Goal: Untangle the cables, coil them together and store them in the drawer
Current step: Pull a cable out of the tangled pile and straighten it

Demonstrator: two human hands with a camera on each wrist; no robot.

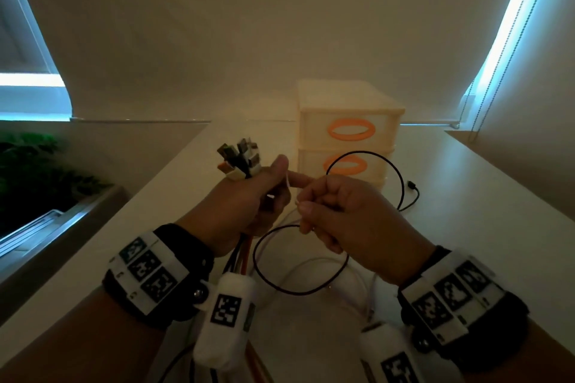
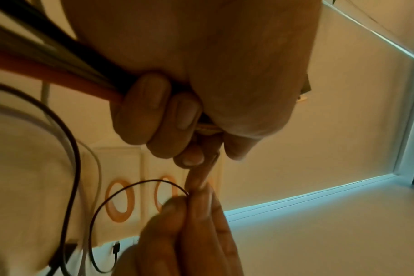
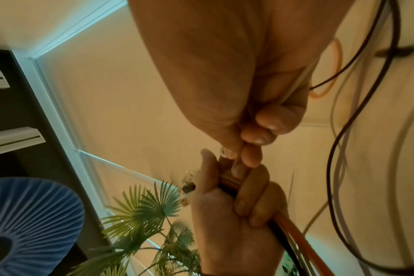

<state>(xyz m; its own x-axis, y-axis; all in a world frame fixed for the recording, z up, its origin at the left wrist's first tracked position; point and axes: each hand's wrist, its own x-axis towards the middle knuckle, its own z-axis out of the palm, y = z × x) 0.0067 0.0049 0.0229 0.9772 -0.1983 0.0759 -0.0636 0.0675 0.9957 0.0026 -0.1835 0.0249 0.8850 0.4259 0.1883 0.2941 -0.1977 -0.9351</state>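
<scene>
With the bundled cables [image 1: 241,158] gripped in the left hand [image 1: 245,202], a white cable [image 1: 291,188] is pinched by the right hand [image 1: 342,221]; it must next be drawn into the bundle.

My left hand [image 1: 245,205] is raised in a fist, fingers [image 2: 142,110] curled round a bundle of cables [image 1: 241,162] whose plugs stick out above my thumb, index finger pointing toward my right hand [image 1: 345,221]. My right hand sits just right of the bundle, touching that index fingertip, thumb and fingers [image 3: 250,155] pinching a thin white cable [image 1: 291,193]. Both wrists carry marker bands.
</scene>
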